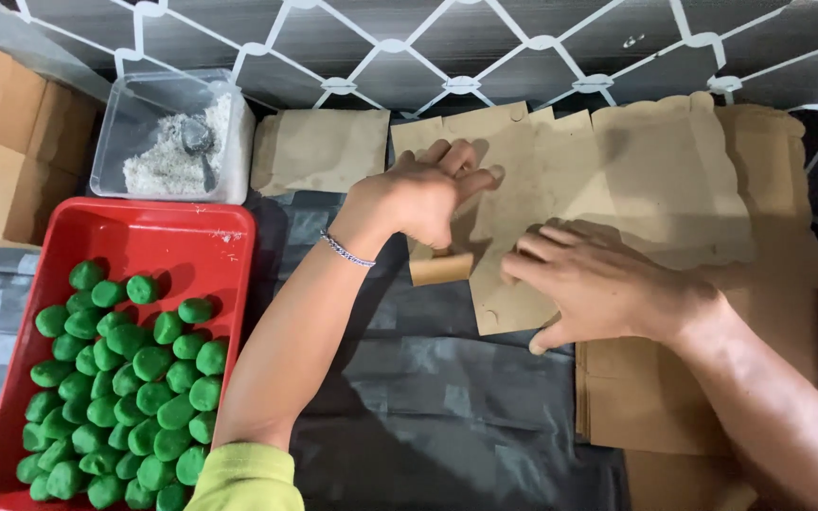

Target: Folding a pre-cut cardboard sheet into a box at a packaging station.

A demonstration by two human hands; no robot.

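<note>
Under your hands lies a sheet of brown paper (pixel 523 203), flat on the dark plastic cover (pixel 428 397), its edges uneven and its lower left corner notched. It is creased and faintly stained. Just left of that sheet's lower edge sits a small brown paper roll (pixel 440 270), lying on its side, its length running left to right. The roll touches the sheet's left border and is partly hidden above, so you cannot see its full outline.
</note>
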